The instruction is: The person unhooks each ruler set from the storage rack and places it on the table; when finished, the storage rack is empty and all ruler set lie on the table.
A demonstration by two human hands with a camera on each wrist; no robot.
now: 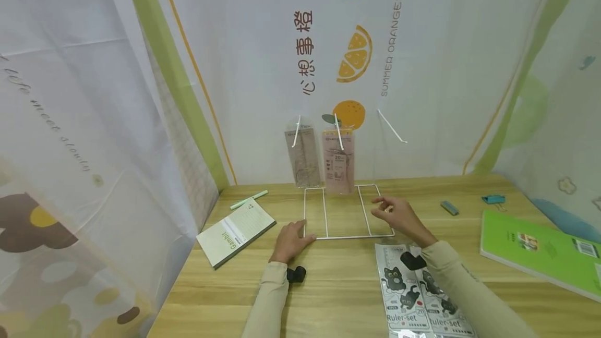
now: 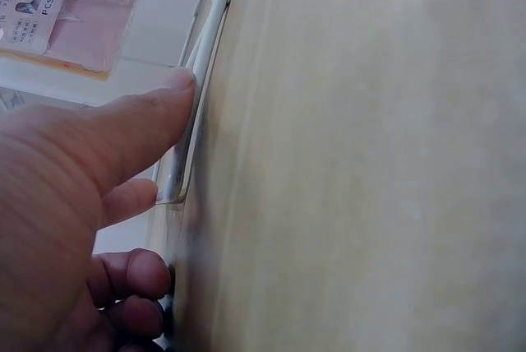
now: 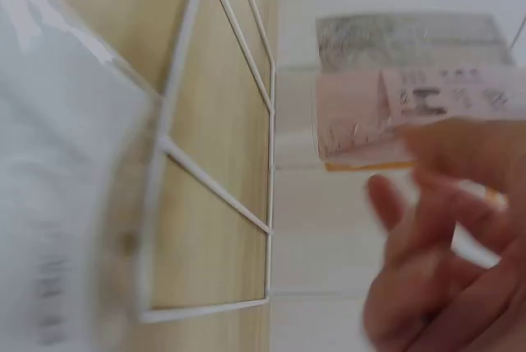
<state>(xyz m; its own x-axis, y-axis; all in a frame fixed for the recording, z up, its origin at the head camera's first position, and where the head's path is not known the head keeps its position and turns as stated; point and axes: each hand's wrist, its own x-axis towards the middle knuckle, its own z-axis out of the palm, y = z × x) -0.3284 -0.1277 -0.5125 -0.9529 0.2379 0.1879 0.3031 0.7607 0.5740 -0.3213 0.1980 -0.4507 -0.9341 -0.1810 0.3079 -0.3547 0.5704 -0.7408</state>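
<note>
A white wire frame (image 1: 345, 237) lies on the table. My left hand (image 1: 288, 241) touches its near left corner. In the left wrist view, the straight thumb (image 2: 160, 113) lies against the wire (image 2: 205, 48). Over the frame's right side is my right hand (image 1: 394, 215), its fingers loosely bent and holding nothing. Behind the frame, a grey packet (image 1: 303, 158) and a pink packet (image 1: 338, 166) hang from white hooks. A third hook (image 1: 392, 127) sticks out to their right. The right wrist view shows the right hand (image 3: 452, 245) blurred, near the pink packet.
Two ruler-set packets (image 1: 399, 291) lie under my right forearm. At left are a notepad (image 1: 236, 231) and a pale green pen (image 1: 249, 200). A blue eraser-like block (image 1: 449, 207), a teal binder clip (image 1: 494, 200) and a green book (image 1: 540, 254) lie at right. A printed cloth (image 1: 263, 67) hangs behind.
</note>
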